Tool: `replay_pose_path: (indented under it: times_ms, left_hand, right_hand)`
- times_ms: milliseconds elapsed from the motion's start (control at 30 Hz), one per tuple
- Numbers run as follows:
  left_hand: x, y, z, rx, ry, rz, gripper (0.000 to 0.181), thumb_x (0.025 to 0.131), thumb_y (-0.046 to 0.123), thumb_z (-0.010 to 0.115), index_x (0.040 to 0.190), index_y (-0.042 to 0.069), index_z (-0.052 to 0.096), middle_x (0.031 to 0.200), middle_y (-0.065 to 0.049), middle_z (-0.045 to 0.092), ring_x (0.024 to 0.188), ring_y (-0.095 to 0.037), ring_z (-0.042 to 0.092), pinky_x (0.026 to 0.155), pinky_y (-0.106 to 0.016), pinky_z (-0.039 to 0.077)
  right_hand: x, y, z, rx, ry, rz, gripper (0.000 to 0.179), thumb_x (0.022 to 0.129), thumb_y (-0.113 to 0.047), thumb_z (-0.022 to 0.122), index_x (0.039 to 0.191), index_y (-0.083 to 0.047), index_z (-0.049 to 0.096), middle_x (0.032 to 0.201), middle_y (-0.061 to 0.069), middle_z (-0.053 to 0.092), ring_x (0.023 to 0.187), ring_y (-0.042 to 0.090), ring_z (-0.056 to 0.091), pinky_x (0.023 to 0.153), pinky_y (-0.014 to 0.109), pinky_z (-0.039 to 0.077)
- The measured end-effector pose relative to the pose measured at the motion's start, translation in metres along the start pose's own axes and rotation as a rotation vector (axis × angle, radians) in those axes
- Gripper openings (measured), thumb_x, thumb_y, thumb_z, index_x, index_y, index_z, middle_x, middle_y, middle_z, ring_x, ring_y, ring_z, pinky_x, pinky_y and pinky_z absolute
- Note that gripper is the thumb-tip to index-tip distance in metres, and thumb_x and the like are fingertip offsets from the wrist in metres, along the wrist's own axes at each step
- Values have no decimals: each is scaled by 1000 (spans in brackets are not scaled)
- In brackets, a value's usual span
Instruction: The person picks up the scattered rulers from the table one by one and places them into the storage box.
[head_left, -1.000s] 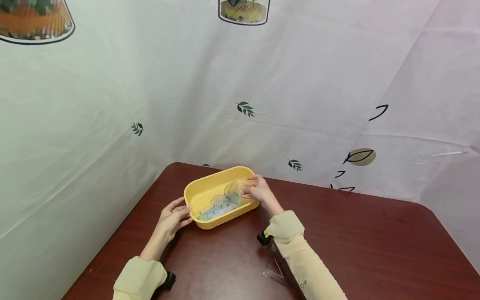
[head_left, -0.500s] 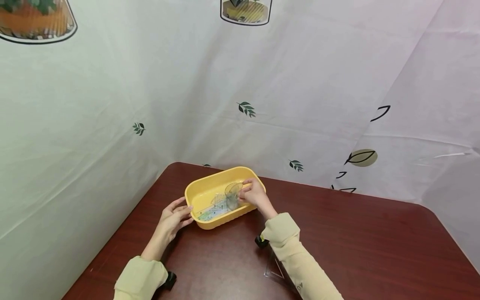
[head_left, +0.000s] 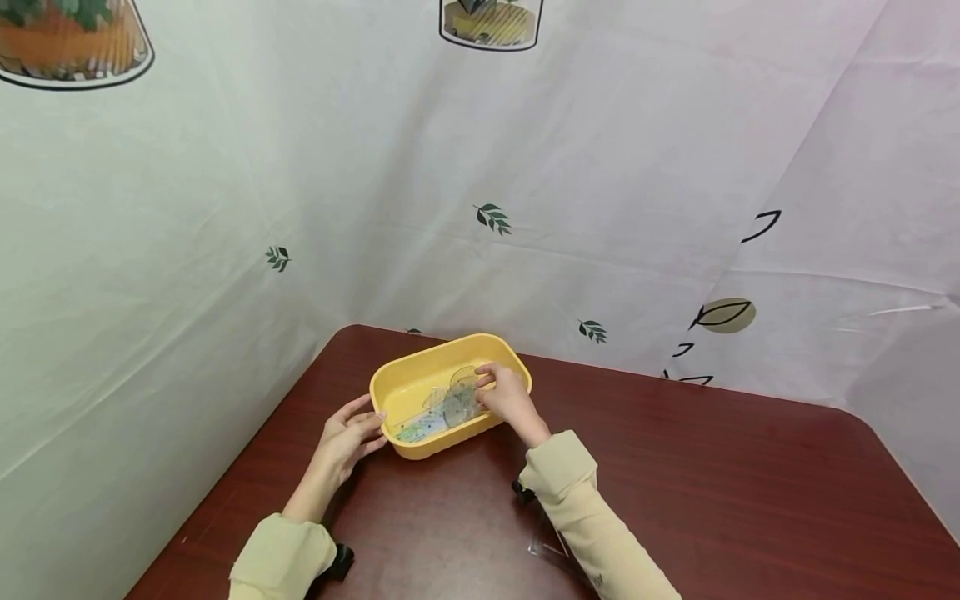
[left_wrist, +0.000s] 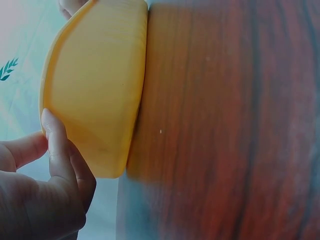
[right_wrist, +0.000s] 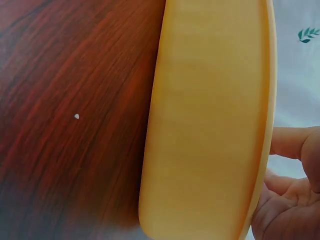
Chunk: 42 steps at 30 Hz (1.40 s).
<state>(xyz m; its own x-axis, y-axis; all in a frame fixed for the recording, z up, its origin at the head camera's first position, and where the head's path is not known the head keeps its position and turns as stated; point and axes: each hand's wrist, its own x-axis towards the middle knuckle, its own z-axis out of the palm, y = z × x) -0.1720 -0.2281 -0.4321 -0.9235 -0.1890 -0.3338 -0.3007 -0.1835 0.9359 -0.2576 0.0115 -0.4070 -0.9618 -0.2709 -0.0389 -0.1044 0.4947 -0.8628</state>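
Observation:
A yellow plastic basin [head_left: 420, 365] stands tilted across the far left of the table in the head view. My left hand [head_left: 347, 435] grips its left end, with fingers and thumb at the rim; the left wrist view shows the fingertips against the outer wall. My right hand [head_left: 506, 393] reaches in over the basin's right end. Its fingers pinch the right edge of a clear round plastic piece [head_left: 456, 410]. Beneath and beside that piece lies a flat blue-green patterned strip [head_left: 422, 427]. In the right wrist view the basin wall hides the right fingertips.
Close to my right forearm, a clear plastic triangle [head_left: 537, 547] lies on the dark red-brown table [head_left: 720, 467]. A white printed curtain [head_left: 600, 208] hangs behind the table's far edge. One tiny white speck [right_wrist: 76, 116] shows on the tabletop in the right wrist view.
My right hand has moved left and slightly down into the basin, away from its right rim. The clear round piece has turned and sunk lower. My left hand keeps its grip.

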Motion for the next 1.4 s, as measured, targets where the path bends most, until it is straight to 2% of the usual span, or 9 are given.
replay_pose_path:
  times_ms: [300, 500, 600, 767, 967, 1133, 1400]
  left_hand:
    - [-1, 0, 0, 4, 0, 5, 66, 95, 10, 60, 151, 6, 25, 91, 5, 59, 74, -5, 62, 65, -17, 56]
    - [-2, -2, 1, 8, 7, -2, 66, 94, 8, 61, 150, 6, 26, 93, 4, 59, 74, -5, 62, 65, -18, 56]
    - [-2, -2, 1, 5, 10, 0, 66, 94, 8, 61, 150, 6, 26, 94, 4, 59, 74, -6, 62, 64, -18, 56]
    - [-2, -2, 1, -4, 7, 6, 65, 94, 8, 60, 150, 6, 26, 94, 4, 60, 73, -5, 62, 64, -17, 56]
    - [-2, -1, 1, -7, 3, 9, 65, 95, 8, 59, 150, 6, 25, 92, 4, 60, 73, -5, 63, 64, -17, 56]
    - [-2, 0, 1, -10, 5, 9, 67, 94, 10, 61, 150, 6, 25, 90, 5, 60, 73, -5, 62, 64, -17, 56]
    - [-3, 0, 1, -16, 7, 10, 65, 95, 9, 59, 150, 5, 25, 89, 6, 61, 71, -4, 62, 64, -17, 56]
  right_hand:
    - [-5, 2, -2, 45, -17, -75, 41, 85, 7, 61, 126, 3, 56, 107, 22, 63, 73, 30, 67, 62, 27, 58]
    - [-9, 4, -8, 165, 3, -82, 46, 86, 6, 61, 130, 1, 49, 97, 17, 56, 69, 31, 67, 60, 27, 57]
    - [-13, 3, -12, 173, 28, -88, 43, 86, 5, 63, 128, -1, 52, 93, 14, 54, 65, 25, 66, 59, 27, 57]
    - [-23, 1, -24, 120, 40, -91, 36, 85, 2, 67, 120, -3, 58, 93, 14, 57, 60, 15, 59, 60, 29, 57]
    - [-37, 4, -42, 2, 7, -49, 35, 85, -6, 70, 118, -4, 59, 92, 10, 57, 66, 18, 57, 60, 27, 54]
    - [-49, 8, -56, -84, -4, -53, 30, 81, -4, 74, 109, -2, 63, 86, 9, 59, 71, 16, 56, 61, 24, 49]
    - [-74, 18, -68, -227, -11, -19, 29, 77, -9, 78, 104, -4, 66, 88, 6, 62, 78, 15, 56, 66, 25, 46]
